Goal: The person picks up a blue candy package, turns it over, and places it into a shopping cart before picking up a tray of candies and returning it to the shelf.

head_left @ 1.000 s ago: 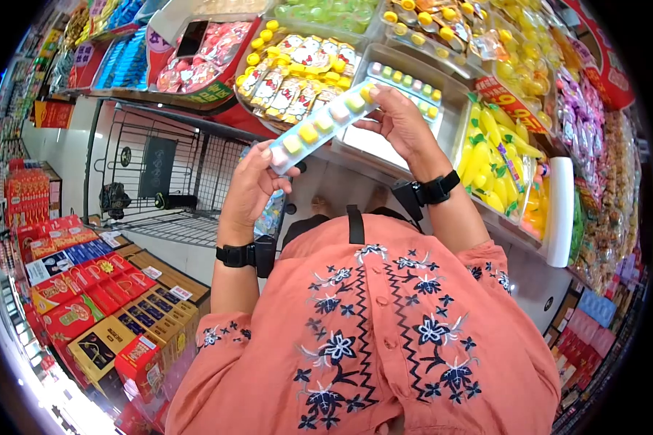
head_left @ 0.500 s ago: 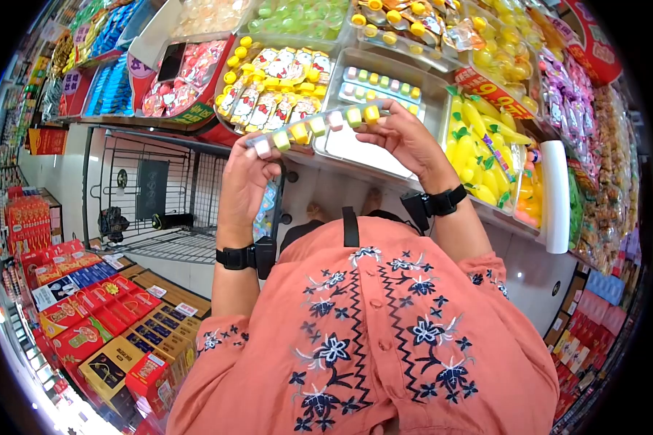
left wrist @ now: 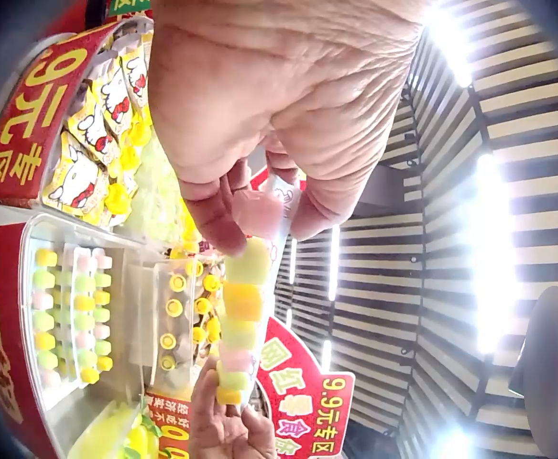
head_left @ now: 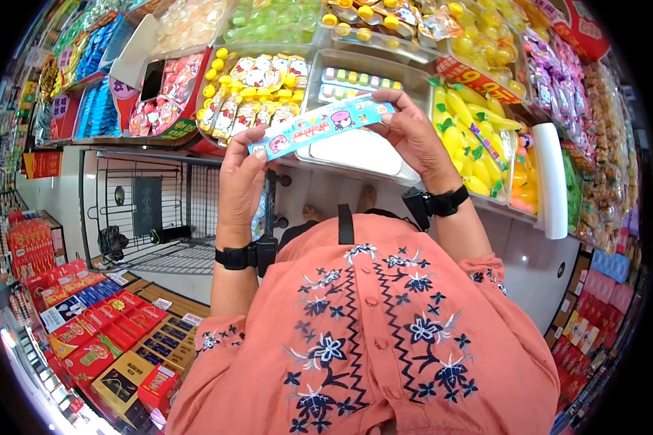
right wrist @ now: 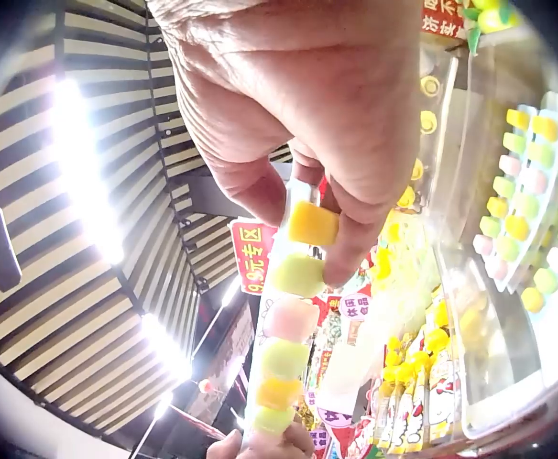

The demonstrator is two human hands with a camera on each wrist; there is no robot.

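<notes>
Both hands stretch a strip of pastel jelly cups [head_left: 323, 130] between them above the display bins. Its flat blue printed face, with pink cartoon figures, is turned toward the head camera. My left hand [head_left: 241, 174] pinches one end, thumb on the printed side. The other end is pinched by my right hand [head_left: 417, 138], held slightly higher. In the left wrist view the cups [left wrist: 243, 301] of yellow, green and pink bulge from the strip's underside. The right wrist view shows an orange-yellow cup [right wrist: 313, 224] between that hand's fingers. Similar strips [head_left: 345, 78] lie in the bin just beyond.
The clear bin [head_left: 355, 154] has a white base. Left of it are Hello Kitty pouches [head_left: 257, 94] with yellow caps; right are yellow banana-shaped packs [head_left: 471, 138]. A phone [head_left: 152, 80] lies on pink packs. A shopping cart [head_left: 152, 203] stands at left, beside stacked red boxes [head_left: 109, 312].
The strip has been turned over: its coloured cups faced the head camera before, and now the blue printed side does. Both hands keep hold of its ends.
</notes>
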